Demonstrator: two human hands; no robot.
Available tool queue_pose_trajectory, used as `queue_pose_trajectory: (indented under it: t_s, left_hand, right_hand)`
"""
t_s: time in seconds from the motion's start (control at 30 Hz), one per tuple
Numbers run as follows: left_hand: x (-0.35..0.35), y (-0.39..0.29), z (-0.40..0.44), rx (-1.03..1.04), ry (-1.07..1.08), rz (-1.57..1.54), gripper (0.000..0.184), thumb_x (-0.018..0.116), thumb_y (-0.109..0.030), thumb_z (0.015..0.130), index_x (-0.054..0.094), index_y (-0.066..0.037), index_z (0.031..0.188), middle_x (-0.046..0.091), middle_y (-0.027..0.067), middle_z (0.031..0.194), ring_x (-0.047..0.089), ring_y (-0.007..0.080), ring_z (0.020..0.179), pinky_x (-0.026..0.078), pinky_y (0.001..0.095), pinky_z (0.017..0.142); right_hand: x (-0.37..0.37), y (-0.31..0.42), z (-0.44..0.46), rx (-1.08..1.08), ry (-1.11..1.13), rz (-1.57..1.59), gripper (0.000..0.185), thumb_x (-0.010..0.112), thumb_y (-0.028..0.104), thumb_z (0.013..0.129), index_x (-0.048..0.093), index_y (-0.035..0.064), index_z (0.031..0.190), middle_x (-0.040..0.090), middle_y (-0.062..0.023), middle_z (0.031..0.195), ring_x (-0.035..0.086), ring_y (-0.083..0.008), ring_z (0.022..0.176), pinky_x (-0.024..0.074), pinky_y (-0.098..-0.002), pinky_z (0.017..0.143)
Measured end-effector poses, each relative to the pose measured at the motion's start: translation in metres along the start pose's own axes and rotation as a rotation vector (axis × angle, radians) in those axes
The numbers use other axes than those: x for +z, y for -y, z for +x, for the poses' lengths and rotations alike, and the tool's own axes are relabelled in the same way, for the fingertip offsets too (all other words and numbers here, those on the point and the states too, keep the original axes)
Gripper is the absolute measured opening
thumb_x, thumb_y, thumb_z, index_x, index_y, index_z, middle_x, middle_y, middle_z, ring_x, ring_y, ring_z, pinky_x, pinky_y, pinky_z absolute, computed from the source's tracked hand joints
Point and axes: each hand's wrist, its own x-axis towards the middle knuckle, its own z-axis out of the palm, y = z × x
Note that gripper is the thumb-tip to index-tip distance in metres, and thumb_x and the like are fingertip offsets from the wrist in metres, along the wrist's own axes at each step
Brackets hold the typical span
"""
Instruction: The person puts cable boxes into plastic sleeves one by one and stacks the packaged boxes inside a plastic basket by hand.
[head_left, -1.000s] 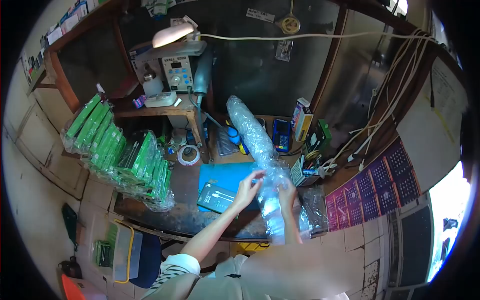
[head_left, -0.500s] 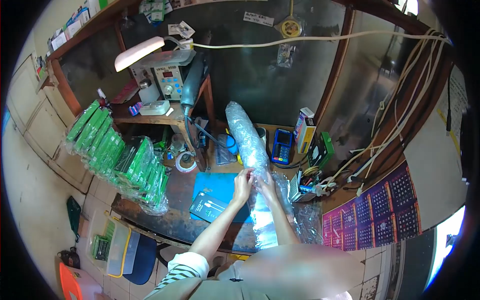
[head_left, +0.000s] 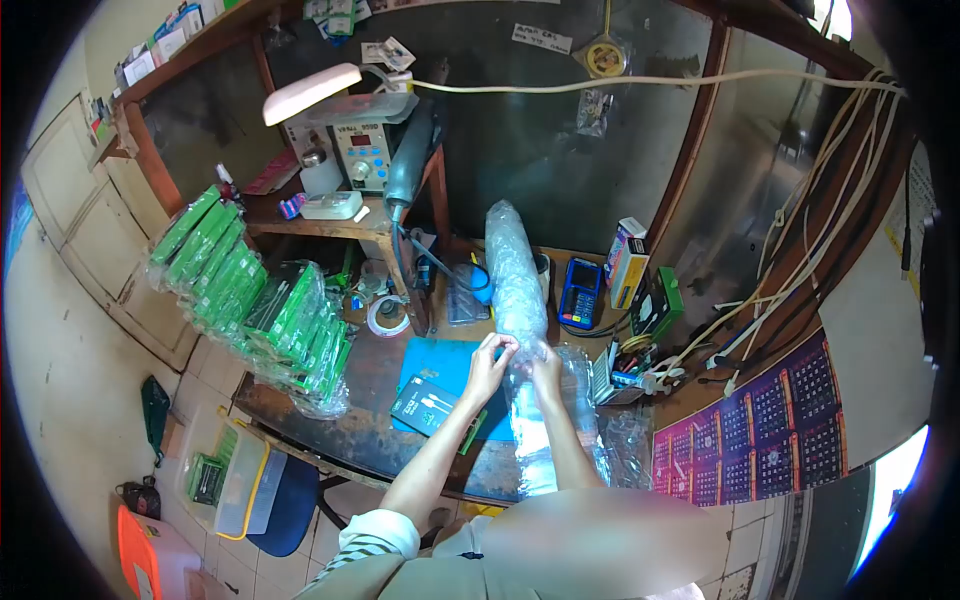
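Note:
A long roll of clear plastic film point(head_left: 516, 270) lies on the workbench, pointing away from me. From its near end a loose strip of film point(head_left: 545, 455) runs back between my arms. At that end my left hand point(head_left: 489, 364) has its thumb and forefinger pinched together; what is between them, if anything, is too small to make out. Close beside it, my right hand point(head_left: 543, 370) is closed on the film. Left of my hands, a black boxed cable point(head_left: 432, 407) rests on a blue mat point(head_left: 425, 362).
Stacked green packs in clear plastic point(head_left: 265, 305) stand at the left. A card terminal point(head_left: 580, 292), small boxes point(head_left: 628, 275) and a pen holder point(head_left: 612, 378) are right of the roll. A soldering station point(head_left: 362, 155) sits on a raised shelf; pale cables point(head_left: 800, 270) hang at right.
The view has shifted, so the bench appears a little further right. My right hand's fingers have closed more tightly on the film; my left hand stays pinched beside it.

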Motion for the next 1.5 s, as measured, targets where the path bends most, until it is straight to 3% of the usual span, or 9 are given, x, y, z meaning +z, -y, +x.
queue_pose_trajectory:
  t_s: [0.17, 0.3, 0.43, 0.67, 0.9, 1.03, 1.13, 1.2, 1.5]
  left_hand:
    - [-0.018, -0.01, 0.0, -0.007, 0.124, -0.035, 0.014, 0.056, -0.01, 0.081, 0.056, 0.002, 0.088, 0.056, 0.0094, 0.081, 0.056, 0.0185, 0.08, 0.042, 0.0281, 0.075]
    - [-0.022, 0.003, 0.002, 0.109, 0.037, 0.119, 0.014, 0.056, -0.013, 0.083, 0.055, -0.001, 0.09, 0.049, 0.0131, 0.107, 0.05, 0.0233, 0.099, 0.039, 0.0305, 0.085]
    - [-0.032, -0.019, 0.009, 0.153, 0.017, 0.028, 0.011, 0.052, -0.008, 0.084, 0.052, 0.0, 0.092, 0.035, 0.0184, 0.126, 0.045, 0.0284, 0.107, 0.035, 0.035, 0.092]
    - [-0.027, -0.015, 0.008, 0.089, 0.137, -0.209, 0.013, 0.045, -0.009, 0.089, 0.048, -0.001, 0.099, 0.032, 0.0188, 0.134, 0.049, 0.0232, 0.106, 0.037, 0.0319, 0.09]
    - [-0.024, -0.016, 0.0, -0.02, 0.185, -0.251, 0.012, 0.044, -0.009, 0.089, 0.046, 0.0, 0.097, 0.031, 0.0203, 0.136, 0.042, 0.0218, 0.117, 0.035, 0.0299, 0.091]
    - [-0.017, -0.014, -0.003, 0.046, 0.162, -0.166, 0.014, 0.044, -0.011, 0.09, 0.045, 0.0, 0.099, 0.042, 0.0181, 0.126, 0.046, 0.019, 0.109, 0.036, 0.0271, 0.087]
    - [-0.012, -0.016, 0.0, 0.116, 0.107, -0.202, 0.014, 0.043, -0.013, 0.091, 0.043, -0.001, 0.098, 0.042, 0.0061, 0.084, 0.04, 0.0127, 0.074, 0.038, 0.0249, 0.071]
    - [-0.016, -0.016, -0.001, 0.039, 0.163, -0.193, 0.011, 0.042, -0.013, 0.092, 0.041, -0.002, 0.095, 0.043, 0.005, 0.086, 0.039, 0.0107, 0.075, 0.037, 0.0241, 0.07]
    - [-0.004, -0.007, -0.008, -0.077, 0.157, -0.16, 0.012, 0.038, -0.016, 0.093, 0.038, -0.006, 0.098, 0.048, 0.01, 0.079, 0.048, 0.0152, 0.075, 0.04, 0.0297, 0.07]
  right_hand:
    - [0.013, 0.006, 0.011, 0.008, 0.04, 0.309, 0.035, 0.043, -0.004, 0.077, 0.052, -0.0033, 0.111, 0.056, -0.0099, 0.1, 0.056, -0.017, 0.086, 0.0474, -0.0307, 0.073]
    - [0.015, 0.015, 0.009, 0.223, 0.241, 0.8, 0.038, 0.044, 0.007, 0.074, 0.044, -0.0001, 0.111, 0.052, -0.0141, 0.104, 0.049, -0.0235, 0.103, 0.0385, -0.0386, 0.089]
    - [0.031, 0.043, -0.02, 0.004, 0.088, 0.632, 0.05, 0.046, 0.0, 0.077, 0.027, 0.0067, 0.123, 0.046, -0.0171, 0.113, 0.047, -0.0246, 0.107, 0.0359, -0.0354, 0.093]
    - [0.03, 0.044, -0.024, -0.547, -0.027, -0.377, 0.019, 0.059, 0.002, 0.077, 0.058, -0.0016, 0.096, 0.05, -0.0134, 0.099, 0.049, -0.0256, 0.098, 0.0372, -0.0318, 0.087]
    - [0.025, 0.024, -0.005, -0.863, -0.073, -0.953, 0.028, 0.053, -0.001, 0.077, 0.059, -0.0009, 0.104, 0.05, -0.0178, 0.095, 0.049, -0.0289, 0.09, 0.0417, -0.034, 0.076]
    - [0.021, 0.017, 0.026, -0.644, 0.093, -0.644, 0.031, 0.047, -0.001, 0.08, 0.054, -0.0048, 0.111, 0.052, -0.0223, 0.103, 0.051, -0.0335, 0.096, 0.0394, -0.0371, 0.086]
    - [0.029, 0.02, 0.023, -0.368, 0.203, -0.239, 0.045, 0.045, -0.003, 0.081, 0.04, -0.0027, 0.126, 0.049, -0.0201, 0.118, 0.05, -0.0271, 0.107, 0.0377, -0.0316, 0.091]
    - [0.032, 0.034, 0.013, -0.099, 0.276, 0.007, 0.061, 0.044, -0.004, 0.08, 0.021, 0.0001, 0.137, 0.04, -0.0138, 0.13, 0.042, -0.021, 0.116, 0.0344, -0.0296, 0.095]
    - [0.022, 0.015, 0.007, 0.051, 0.374, 0.184, 0.059, 0.039, -0.006, 0.079, 0.02, -0.0035, 0.136, 0.027, -0.0138, 0.139, 0.031, -0.0198, 0.125, 0.0272, -0.0289, 0.102]
